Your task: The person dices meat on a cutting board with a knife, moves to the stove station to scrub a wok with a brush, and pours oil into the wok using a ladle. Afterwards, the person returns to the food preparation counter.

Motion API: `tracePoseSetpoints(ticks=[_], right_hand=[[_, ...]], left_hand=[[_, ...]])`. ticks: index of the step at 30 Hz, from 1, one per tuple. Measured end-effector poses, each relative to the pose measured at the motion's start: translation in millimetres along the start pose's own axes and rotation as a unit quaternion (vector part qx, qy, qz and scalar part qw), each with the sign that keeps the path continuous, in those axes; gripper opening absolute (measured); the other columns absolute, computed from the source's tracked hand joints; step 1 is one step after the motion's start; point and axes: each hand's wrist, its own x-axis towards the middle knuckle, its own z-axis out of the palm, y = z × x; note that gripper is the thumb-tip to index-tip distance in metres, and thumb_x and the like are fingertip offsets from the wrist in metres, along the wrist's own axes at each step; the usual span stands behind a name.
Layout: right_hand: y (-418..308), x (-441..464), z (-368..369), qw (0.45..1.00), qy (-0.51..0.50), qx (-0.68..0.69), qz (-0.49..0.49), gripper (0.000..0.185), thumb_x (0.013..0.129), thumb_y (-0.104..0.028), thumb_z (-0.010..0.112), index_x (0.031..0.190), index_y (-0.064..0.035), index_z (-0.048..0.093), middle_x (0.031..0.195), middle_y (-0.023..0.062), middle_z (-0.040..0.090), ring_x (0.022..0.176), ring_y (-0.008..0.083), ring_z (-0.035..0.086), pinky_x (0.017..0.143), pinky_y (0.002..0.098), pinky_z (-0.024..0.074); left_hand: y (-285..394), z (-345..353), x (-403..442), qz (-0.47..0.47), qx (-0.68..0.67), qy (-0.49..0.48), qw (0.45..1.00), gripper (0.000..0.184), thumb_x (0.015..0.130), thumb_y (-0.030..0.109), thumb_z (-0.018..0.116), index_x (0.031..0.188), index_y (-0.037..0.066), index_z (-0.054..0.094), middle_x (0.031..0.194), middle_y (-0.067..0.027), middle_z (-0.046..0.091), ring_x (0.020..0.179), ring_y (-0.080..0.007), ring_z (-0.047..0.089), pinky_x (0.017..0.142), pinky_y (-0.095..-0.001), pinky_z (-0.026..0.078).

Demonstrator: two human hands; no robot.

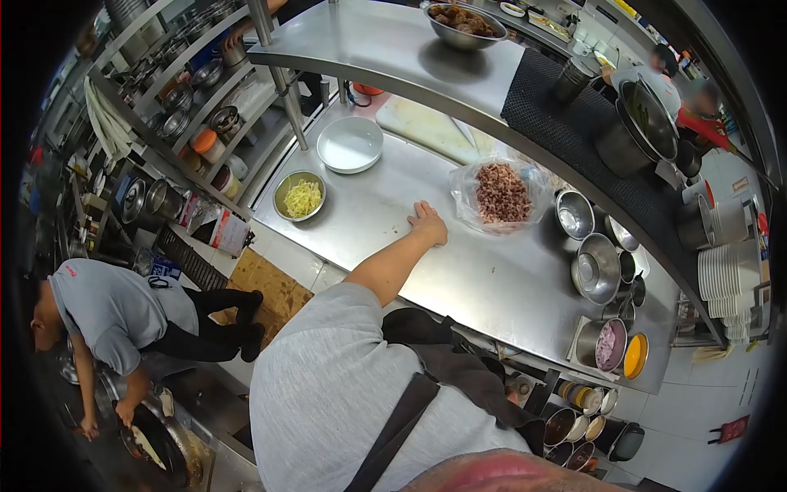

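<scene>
My left hand [428, 224] lies on the steel worktop [361, 217] with its fingers spread, holding nothing. Just to its right is a clear plastic bag [463, 193] of diced reddish-brown meat [502, 193]. On the left side of the worktop, a metal bowl [283, 207] contains pale yellow shreds [302, 198], and a white bowl [350, 141] stands behind it. Beside my dark apron [434, 348] shows a small patch of skin [513, 397], which seems to be my right hand. Its fingers are hidden.
Metal bowls [596, 266] crowd the worktop's right end, near a pot of pinkish pieces [611, 344] and an orange-filled container [635, 356]. A raised shelf [361, 45] crosses above a cutting board [430, 127] with a knife [463, 131]. A co-worker [123, 307] bends over a wok at left.
</scene>
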Motion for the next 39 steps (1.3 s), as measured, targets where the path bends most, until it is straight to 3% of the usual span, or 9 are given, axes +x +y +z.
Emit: tracePoseSetpoints(ticks=[5,10,16,19,24,28,34,39], right_hand=[[23,6,20,1.000,-0.005,0.024,-0.015,0.075,0.085,-0.069,0.046,0.126,-0.0078,0.054,0.105,0.0179,0.062,0.097,0.0276,0.062,0.089,0.0509,0.0497],[-49,-30,-22,0.998,0.042,-0.016,0.053,0.024,0.072,-0.012,0.065,0.094,-0.0047,0.071,0.086,0.0236,0.067,0.087,0.0380,0.066,0.080,0.0426,0.0511],[-54,-42,-22,0.992,0.060,-0.027,0.106,0.021,0.073,-0.012,0.066,0.091,-0.0041,0.072,0.089,0.0220,0.068,0.089,0.0365,0.066,0.081,0.0420,0.0508],[-46,-40,-15,0.996,0.039,-0.017,0.076,0.021,0.073,-0.012,0.065,0.091,-0.0039,0.072,0.090,0.0218,0.068,0.090,0.0365,0.065,0.081,0.0421,0.0508],[-76,-57,-14,0.991,0.084,-0.023,0.103,0.022,0.074,-0.013,0.065,0.092,-0.0039,0.072,0.091,0.0224,0.067,0.091,0.0367,0.065,0.081,0.0422,0.0508],[-78,-61,-19,0.990,0.057,-0.006,0.128,0.024,0.073,-0.014,0.064,0.094,-0.0038,0.071,0.091,0.0231,0.067,0.092,0.0372,0.065,0.081,0.0426,0.0504],[-69,-67,-25,0.992,0.042,0.022,0.117,0.025,0.072,-0.014,0.064,0.094,-0.0035,0.071,0.089,0.0229,0.067,0.091,0.0370,0.065,0.082,0.0423,0.0499],[-68,-71,-25,0.995,0.073,-0.012,0.067,0.025,0.073,-0.013,0.061,0.094,-0.0023,0.070,0.089,0.0241,0.066,0.089,0.0384,0.064,0.082,0.0434,0.0496]], left_hand=[[4,-1,1,-0.014,0.025,-0.014,0.999,0.091,0.074,0.015,0.060,0.145,-0.010,0.008,0.151,-0.0316,-0.006,0.140,-0.0489,-0.004,0.106,-0.0622,0.021],[2,-3,0,0.001,0.027,-0.014,1.000,0.091,0.075,0.014,0.060,0.145,-0.010,0.008,0.151,-0.0319,-0.007,0.140,-0.0492,-0.005,0.106,-0.0627,0.020],[4,-3,2,-0.010,0.050,-0.022,0.998,0.091,0.075,0.013,0.059,0.145,-0.010,0.006,0.151,-0.0322,-0.008,0.140,-0.0496,-0.006,0.107,-0.0630,0.018],[7,0,6,-0.012,0.037,-0.024,0.999,0.089,0.076,0.013,0.057,0.145,-0.010,0.006,0.152,-0.0313,-0.008,0.140,-0.0492,-0.006,0.107,-0.0623,0.018],[11,-8,-3,-0.024,0.046,-0.041,0.998,0.084,0.080,0.015,0.053,0.146,-0.008,0.006,0.153,-0.0288,-0.007,0.141,-0.0476,-0.005,0.107,-0.0596,0.022],[13,-7,2,-0.024,0.075,-0.053,0.995,0.084,0.081,0.016,0.053,0.146,-0.007,0.007,0.153,-0.0287,-0.007,0.141,-0.0472,-0.004,0.107,-0.0580,0.025],[8,18,53,-0.017,0.134,-0.062,0.989,0.084,0.079,0.017,0.054,0.146,-0.006,0.009,0.153,-0.0289,-0.005,0.141,-0.0467,-0.003,0.107,-0.0562,0.027],[14,4,39,-0.018,0.147,-0.085,0.985,0.080,0.078,0.020,0.056,0.146,-0.004,0.020,0.152,-0.0298,0.000,0.140,-0.0499,0.001,0.105,-0.0561,0.029]])
